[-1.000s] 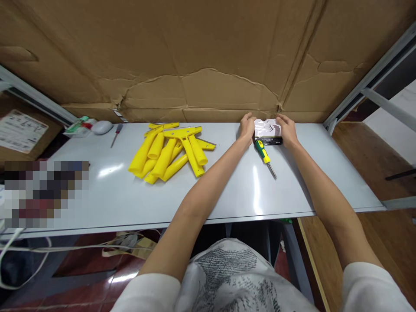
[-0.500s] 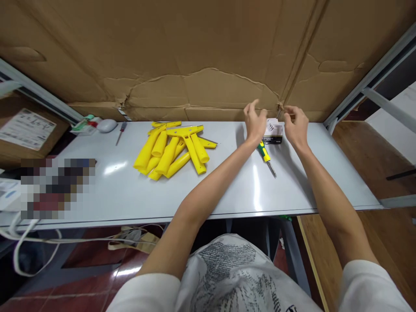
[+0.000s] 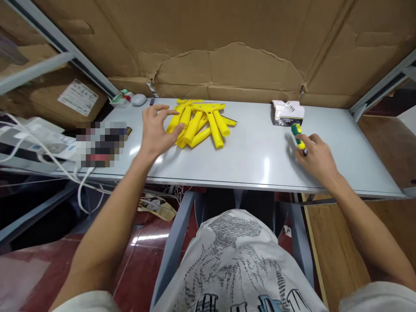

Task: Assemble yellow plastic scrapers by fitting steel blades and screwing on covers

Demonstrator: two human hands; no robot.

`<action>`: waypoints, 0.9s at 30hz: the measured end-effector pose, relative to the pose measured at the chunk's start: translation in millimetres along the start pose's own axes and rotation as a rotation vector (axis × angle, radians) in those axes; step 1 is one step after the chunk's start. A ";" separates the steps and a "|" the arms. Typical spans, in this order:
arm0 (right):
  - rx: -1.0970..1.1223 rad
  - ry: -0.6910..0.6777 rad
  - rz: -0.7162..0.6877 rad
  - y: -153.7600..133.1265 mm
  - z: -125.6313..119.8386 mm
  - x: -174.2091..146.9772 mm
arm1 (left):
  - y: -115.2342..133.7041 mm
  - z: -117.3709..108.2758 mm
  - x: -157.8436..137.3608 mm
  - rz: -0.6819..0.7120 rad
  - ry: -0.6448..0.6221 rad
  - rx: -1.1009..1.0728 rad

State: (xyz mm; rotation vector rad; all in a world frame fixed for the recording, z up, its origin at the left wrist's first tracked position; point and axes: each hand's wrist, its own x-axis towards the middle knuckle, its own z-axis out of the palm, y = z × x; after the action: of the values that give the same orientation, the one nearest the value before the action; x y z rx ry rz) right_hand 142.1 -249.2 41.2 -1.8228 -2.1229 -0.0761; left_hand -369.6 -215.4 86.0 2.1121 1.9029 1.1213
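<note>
My left hand (image 3: 157,132) is open, thumb and fingers apart, at the left edge of a pile of several yellow scrapers (image 3: 214,125). It overlaps the pile in view, and I cannot tell whether it touches any of them. The scrapers have hollow handles and wide flat heads. Farther right, my right hand (image 3: 318,158) is closed around a screwdriver with a green and yellow handle (image 3: 296,130); the fingers hide most of its lower part. Just beyond that handle sits a small white and black box (image 3: 288,113).
Cardboard (image 3: 227,34) stands along the back of the grey-white table (image 3: 247,164). At the left are a white mouse (image 3: 138,100), another screwdriver partly behind my left hand, a labelled carton (image 3: 52,95), white cables (image 3: 81,195) and a pixelated patch. Metal posts flank both ends.
My left hand has moved from the small box across to the scrapers. My right hand has come down from the box and taken hold of the screwdriver. The view has shifted.
</note>
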 end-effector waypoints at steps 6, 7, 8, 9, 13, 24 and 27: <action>-0.138 0.023 0.102 -0.2 -15.2 -1.6 | -45.5 -4.0 24.3 -0.075 -0.260 -0.104; -0.154 0.052 0.100 -17.0 -18.9 3.9 | -47.6 1.2 28.6 -0.080 -0.298 -0.089; -0.142 0.074 0.074 -38.0 -22.1 11.2 | -48.2 6.7 31.5 -0.092 -0.329 -0.064; -0.086 0.079 0.037 -62.3 -24.2 20.4 | -47.3 12.2 32.8 -0.109 -0.354 -0.034; 0.301 -0.190 -0.119 -169.1 -14.0 69.4 | -30.6 31.3 25.2 -0.214 -0.371 0.083; 0.252 -0.423 -0.122 -282.6 51.3 123.6 | -44.7 43.7 26.9 -0.346 -0.113 0.003; 0.283 -0.357 -0.141 -279.1 56.8 129.6 | -53.5 38.6 28.3 -0.354 -0.082 0.003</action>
State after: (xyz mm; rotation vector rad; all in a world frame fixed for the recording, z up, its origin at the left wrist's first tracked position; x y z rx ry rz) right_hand -156.0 -160.2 75.2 -1.6123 -2.3492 0.5264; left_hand -393.5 -163.0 43.1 1.6978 2.1259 0.9404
